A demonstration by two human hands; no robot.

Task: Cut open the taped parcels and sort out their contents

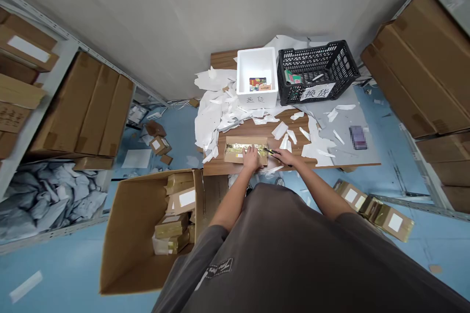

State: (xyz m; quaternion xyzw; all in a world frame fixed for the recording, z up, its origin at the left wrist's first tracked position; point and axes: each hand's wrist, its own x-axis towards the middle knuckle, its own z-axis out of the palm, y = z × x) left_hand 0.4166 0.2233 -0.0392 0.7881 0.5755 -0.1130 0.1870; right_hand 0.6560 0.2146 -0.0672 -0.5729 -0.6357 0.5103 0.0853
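Your left hand point(251, 159) lies spread on the cardboard parcel point(244, 152) with gold tape, at twelve o'clock on the table point(220, 168), and this pressing keeps the parcel from sliding. Your right hand point(283, 157) closes around a utility knife point(270, 151), with its tip toward the parcel. At eight o'clock stands an open carton point(135, 234) with similar parcels point(176, 225).

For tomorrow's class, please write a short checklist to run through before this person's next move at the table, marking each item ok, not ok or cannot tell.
Left hand on the brown parcel: ok.
Cutter gripped in the right hand: ok.
Cutter blade clear of the left hand: cannot tell, too small to see.
Parcel resting on the wooden table: ok.
Paper scraps kept away from the parcel: not ok, some lie just beside it.
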